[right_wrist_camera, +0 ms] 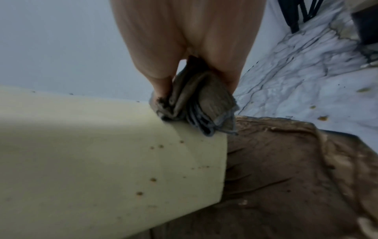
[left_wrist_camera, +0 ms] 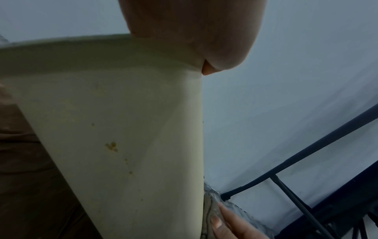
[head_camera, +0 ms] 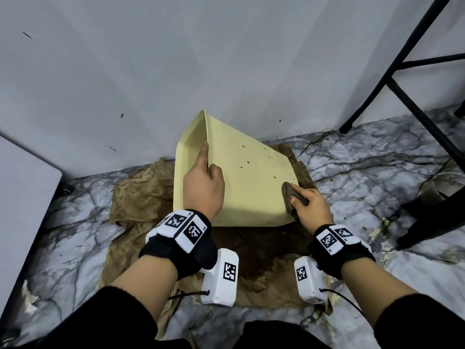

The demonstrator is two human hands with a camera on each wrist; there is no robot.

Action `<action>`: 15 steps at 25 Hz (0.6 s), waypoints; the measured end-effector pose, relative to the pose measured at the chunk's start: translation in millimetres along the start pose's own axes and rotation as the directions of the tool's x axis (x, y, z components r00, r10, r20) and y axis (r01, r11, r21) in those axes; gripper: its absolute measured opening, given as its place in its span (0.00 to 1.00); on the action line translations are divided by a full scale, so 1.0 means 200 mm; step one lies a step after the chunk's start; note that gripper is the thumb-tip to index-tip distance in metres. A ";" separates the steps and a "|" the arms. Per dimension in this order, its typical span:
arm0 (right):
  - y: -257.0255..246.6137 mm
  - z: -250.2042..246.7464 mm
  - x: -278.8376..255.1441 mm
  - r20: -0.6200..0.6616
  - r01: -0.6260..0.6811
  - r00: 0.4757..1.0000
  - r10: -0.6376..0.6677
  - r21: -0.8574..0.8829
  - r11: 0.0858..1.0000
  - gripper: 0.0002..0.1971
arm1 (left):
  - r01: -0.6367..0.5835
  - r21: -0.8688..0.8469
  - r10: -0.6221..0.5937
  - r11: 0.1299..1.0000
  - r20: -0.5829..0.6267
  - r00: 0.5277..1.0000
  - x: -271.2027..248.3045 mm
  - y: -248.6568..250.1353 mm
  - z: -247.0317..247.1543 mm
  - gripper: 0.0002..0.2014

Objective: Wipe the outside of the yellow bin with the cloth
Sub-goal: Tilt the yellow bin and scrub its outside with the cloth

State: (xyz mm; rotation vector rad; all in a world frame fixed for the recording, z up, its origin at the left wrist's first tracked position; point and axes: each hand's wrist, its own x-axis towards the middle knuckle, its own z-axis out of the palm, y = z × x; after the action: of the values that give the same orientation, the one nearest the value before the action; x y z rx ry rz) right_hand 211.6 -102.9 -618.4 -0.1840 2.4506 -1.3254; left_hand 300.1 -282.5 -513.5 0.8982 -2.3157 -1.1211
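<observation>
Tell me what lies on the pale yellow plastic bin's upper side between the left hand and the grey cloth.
Bare yellow plastic bin wall with small dark specks, seen in the head view, between left hand and folded grey cloth.

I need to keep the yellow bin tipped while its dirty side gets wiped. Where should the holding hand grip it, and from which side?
Grip the rim of the bin at its open mouth, coming from the left. The left hand does so now, pinching the rim. That probably steadies the tilt and leaves the spotted wall free for the right hand and cloth.
</observation>
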 end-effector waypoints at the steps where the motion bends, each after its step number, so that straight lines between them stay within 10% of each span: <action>1: -0.01 0.00 -0.01 -0.005 0.004 1.000 -0.004 -0.005 1.000 0.19 | 0.000 0.001 0.000 1.000 -0.002 1.000 0.00 0.00 0.00 0.25; 10: -0.47 0.21 -0.19 0.035 0.491 0.870 -0.491 0.015 0.871 0.20 | -0.016 0.039 0.016 0.999 -0.011 1.000 -0.01 0.02 0.01 0.25; 15: -0.31 0.16 -0.14 0.008 0.378 0.926 -0.379 0.055 0.924 0.19 | -0.017 0.023 0.017 1.000 0.003 1.000 -0.01 0.01 0.01 0.25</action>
State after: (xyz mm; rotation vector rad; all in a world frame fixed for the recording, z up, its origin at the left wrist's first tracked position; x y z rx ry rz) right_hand 246.8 -154.1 -576.0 -0.6835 2.4425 -1.5288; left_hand 299.5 -279.7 -513.9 0.8842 -2.3392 -1.0914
